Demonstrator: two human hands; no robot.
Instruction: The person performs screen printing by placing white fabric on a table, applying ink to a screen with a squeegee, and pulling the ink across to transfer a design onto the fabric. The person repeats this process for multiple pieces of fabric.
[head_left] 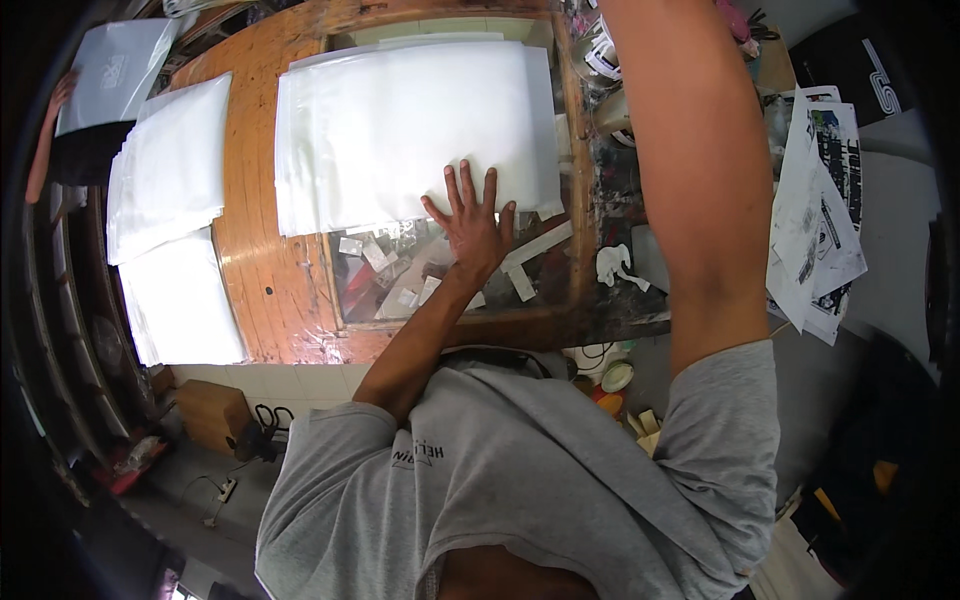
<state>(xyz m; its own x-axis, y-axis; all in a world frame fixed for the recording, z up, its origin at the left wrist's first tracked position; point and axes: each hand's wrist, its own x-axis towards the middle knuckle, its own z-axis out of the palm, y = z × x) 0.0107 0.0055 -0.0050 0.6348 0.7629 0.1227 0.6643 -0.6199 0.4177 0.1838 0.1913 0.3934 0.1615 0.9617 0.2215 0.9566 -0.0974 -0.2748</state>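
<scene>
My left hand (474, 232) lies flat with its fingers spread on the near edge of a stack of whitish translucent plastic sheets (400, 130). The stack rests over a glass panel (372, 285) framed in the wooden table, and its sheets are slightly out of line at the edges. My right arm (708, 170) stretches forward past the stack's right side and leaves the picture at the top, so the right hand is out of sight.
More sheet piles (175, 150) lie on the table's left part (262, 240). Beyond them another person's hand (66, 88) holds a printed translucent sheet (118, 75). Small pale blocks show beneath the glass. Printed papers (825, 230) hang at the right, near a crumpled white wad (615, 266).
</scene>
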